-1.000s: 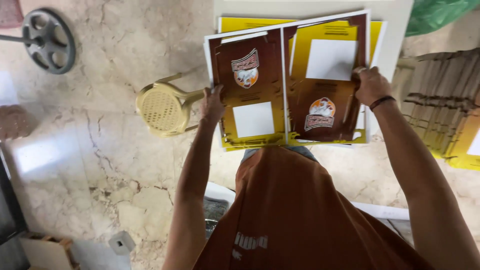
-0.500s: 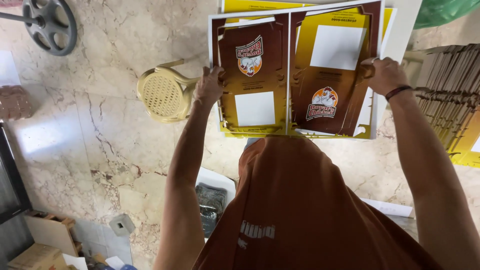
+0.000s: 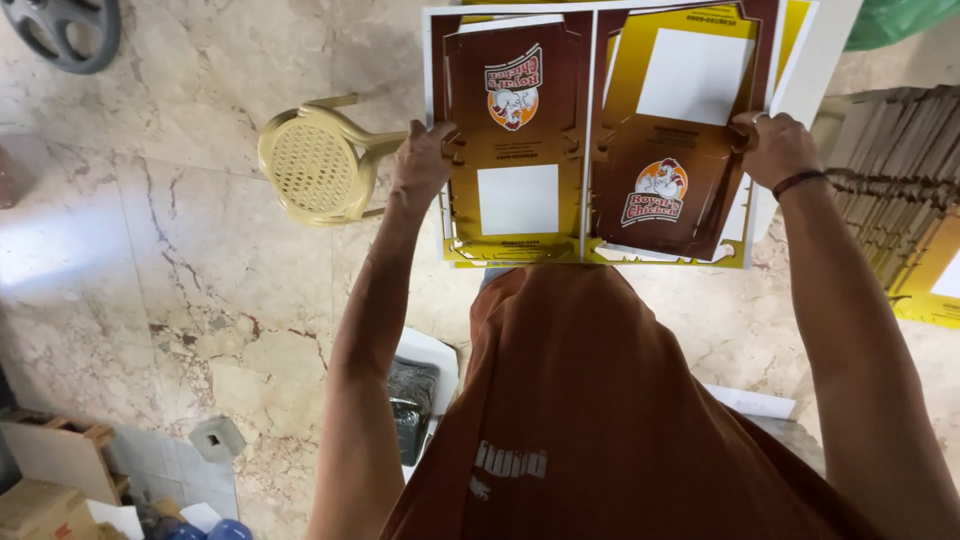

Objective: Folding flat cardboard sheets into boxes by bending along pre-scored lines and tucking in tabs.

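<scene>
Fingers of both hands clamped on printed carton sheets [image 3: 600,140], yellow stool [image 3: 318,163] nearby at left

left hand [image 3: 422,160] – arm outstretched, fingers curled | right hand [image 3: 775,148] – same

A printed carton sheet [image 3: 600,140], brown and yellow with two white rectangles and two round emblems, lies atop a stack of like sheets. Right of the sheet stands a pile of flat cartons [image 3: 900,190], brown-edged with yellow faces. Far below-left of it sit plain cardboard boxes [image 3: 50,480].
</scene>
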